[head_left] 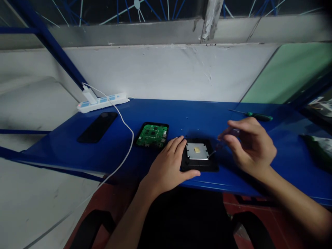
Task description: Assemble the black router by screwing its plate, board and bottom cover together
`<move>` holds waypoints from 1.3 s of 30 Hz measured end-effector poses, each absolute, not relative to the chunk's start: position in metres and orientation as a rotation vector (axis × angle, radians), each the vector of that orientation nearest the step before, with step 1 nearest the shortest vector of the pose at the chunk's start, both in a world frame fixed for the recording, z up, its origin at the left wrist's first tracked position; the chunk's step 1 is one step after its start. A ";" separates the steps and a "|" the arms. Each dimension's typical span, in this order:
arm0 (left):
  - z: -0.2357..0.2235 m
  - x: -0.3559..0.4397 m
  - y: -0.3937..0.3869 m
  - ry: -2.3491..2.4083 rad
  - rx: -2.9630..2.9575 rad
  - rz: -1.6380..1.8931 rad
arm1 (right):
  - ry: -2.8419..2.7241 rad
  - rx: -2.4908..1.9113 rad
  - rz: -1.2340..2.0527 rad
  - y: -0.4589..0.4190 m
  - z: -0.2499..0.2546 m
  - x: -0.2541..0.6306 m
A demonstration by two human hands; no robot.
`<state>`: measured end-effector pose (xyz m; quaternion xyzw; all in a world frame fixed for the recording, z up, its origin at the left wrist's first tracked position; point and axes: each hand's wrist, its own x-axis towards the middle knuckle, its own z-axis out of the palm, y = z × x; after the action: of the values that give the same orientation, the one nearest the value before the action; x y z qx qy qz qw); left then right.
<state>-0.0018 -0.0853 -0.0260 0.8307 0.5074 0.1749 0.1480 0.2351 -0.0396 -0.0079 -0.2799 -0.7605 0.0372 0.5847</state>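
A black plastic cover (199,167) lies on the blue table, with a silver metal plate (193,154) inside it and a small tan pad (197,150) on the plate. My left hand (168,162) rests flat along the cover's left edge, fingers stretched and thumb over its front part. Pinched in my right hand (249,145) is a small screwdriver (220,141) with a clear handle. Its tip meets the plate near the right edge; whether it sits in a screw I cannot tell. Left of the cover is a black case (140,128) holding a green circuit board (150,135).
Several tiny screws (182,129) lie behind the cover. A green-handled screwdriver (259,117) is at the back right. On the left are a black phone (97,128), a white power strip (103,102) and a white cable (127,124). A dark packet (316,148) lies far right.
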 end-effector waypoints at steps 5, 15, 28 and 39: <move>-0.028 -0.002 -0.085 1.462 2.386 0.528 | -1.848 -0.625 0.100 -0.040 -0.006 0.236; -0.025 -0.002 -0.086 1.470 2.380 0.494 | -1.813 -0.658 0.065 -0.038 -0.009 0.236; -0.028 -0.002 -0.085 1.464 2.385 0.512 | -1.826 -0.684 0.217 -0.044 -0.007 0.233; -0.027 -0.002 -0.086 1.459 2.387 0.520 | -1.857 -0.610 0.131 -0.040 -0.007 0.237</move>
<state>-0.0021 -0.0857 -0.0272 0.8297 0.5072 0.1807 0.1474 0.2366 -0.0401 -0.0074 -0.2585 -0.7871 0.0557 0.5573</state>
